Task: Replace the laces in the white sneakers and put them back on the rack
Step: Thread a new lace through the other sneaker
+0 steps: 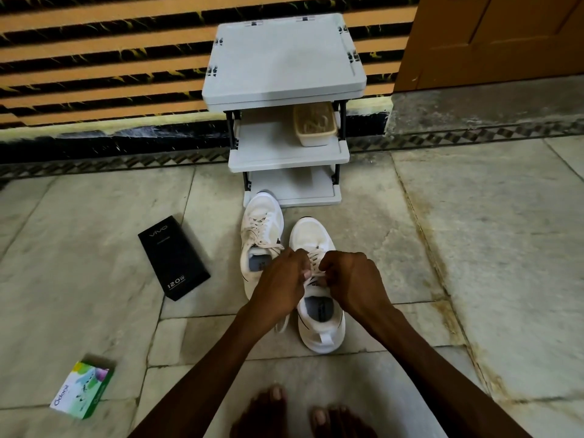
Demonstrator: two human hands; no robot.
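Two white sneakers stand side by side on the stone floor, toes pointing at the rack. The left sneaker [261, 229] is laced, its lace ends loose over the tongue. Over the right sneaker [313, 235] my left hand [279, 286] and my right hand [350, 279] meet, each pinching an end of its white lace [313, 273] above the tongue. The grey three-shelf rack [284, 74] stands against the wall just beyond the shoes.
A beige tub [314, 126] sits on the rack's middle shelf. A black phone box [173, 257] lies left of the shoes and a small green-and-white box [82, 388] at lower left. My bare toes [303, 412] show at the bottom. A wooden door [493, 36] is at upper right.
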